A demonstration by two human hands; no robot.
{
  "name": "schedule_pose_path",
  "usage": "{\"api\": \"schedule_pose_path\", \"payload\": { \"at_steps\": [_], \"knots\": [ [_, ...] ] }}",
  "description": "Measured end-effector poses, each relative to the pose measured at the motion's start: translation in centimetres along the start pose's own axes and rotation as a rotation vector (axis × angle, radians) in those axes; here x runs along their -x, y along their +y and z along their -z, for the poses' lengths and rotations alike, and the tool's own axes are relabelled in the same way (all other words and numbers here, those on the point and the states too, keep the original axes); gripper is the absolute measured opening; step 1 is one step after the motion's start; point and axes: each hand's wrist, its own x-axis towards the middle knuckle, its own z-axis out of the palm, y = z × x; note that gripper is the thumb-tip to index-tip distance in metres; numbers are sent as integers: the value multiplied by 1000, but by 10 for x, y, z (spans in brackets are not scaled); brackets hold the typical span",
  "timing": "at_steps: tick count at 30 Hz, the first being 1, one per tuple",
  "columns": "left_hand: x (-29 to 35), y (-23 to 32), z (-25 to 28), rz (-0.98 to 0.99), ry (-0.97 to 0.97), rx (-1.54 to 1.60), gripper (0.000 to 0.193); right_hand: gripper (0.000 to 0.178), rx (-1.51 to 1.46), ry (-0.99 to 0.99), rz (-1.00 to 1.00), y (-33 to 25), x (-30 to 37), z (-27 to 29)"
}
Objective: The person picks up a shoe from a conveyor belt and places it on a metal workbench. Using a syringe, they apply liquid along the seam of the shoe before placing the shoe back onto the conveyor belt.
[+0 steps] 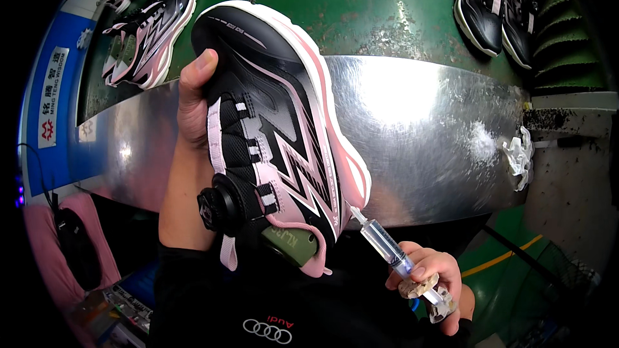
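Note:
My left hand (196, 100) is closed round the toe end of a black and pink sneaker (274, 122), which it holds up on its side, sole to the right. A green shoe last (290, 245) shows in the sneaker's opening, and a black dial (219, 205) sits by the tongue. In my right hand (431, 277) is a clear syringe (387, 245), gripped near its plunger end, where pale crumpled wrapping covers it. The syringe's tip meets the sneaker near the heel, at the line between upper and white-pink sole.
A shiny metal plate (425, 122) spans the bench before me. More sneakers stand on the green surface at the back left (155, 38) and back right (480, 9). Crumpled white tissue (518, 158) lies at the plate's right end, beside white residue.

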Motion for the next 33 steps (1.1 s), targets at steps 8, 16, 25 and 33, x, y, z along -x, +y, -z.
{"api": "schedule_pose_path", "payload": {
  "at_steps": [8,16,25,33],
  "knots": [
    [-4,4,15,-4,159,-156,41,77,3,16,19,9,10,4],
    [-6,11,21,-6,246,-170,37,81,24,-21,78,20,17,11],
    [13,35,34,21,412,-418,41,84,-19,-3,131,33,20,13],
    [63,65,52,31,461,-702,37,85,37,-39,77,37,8,21]
  ]
}}
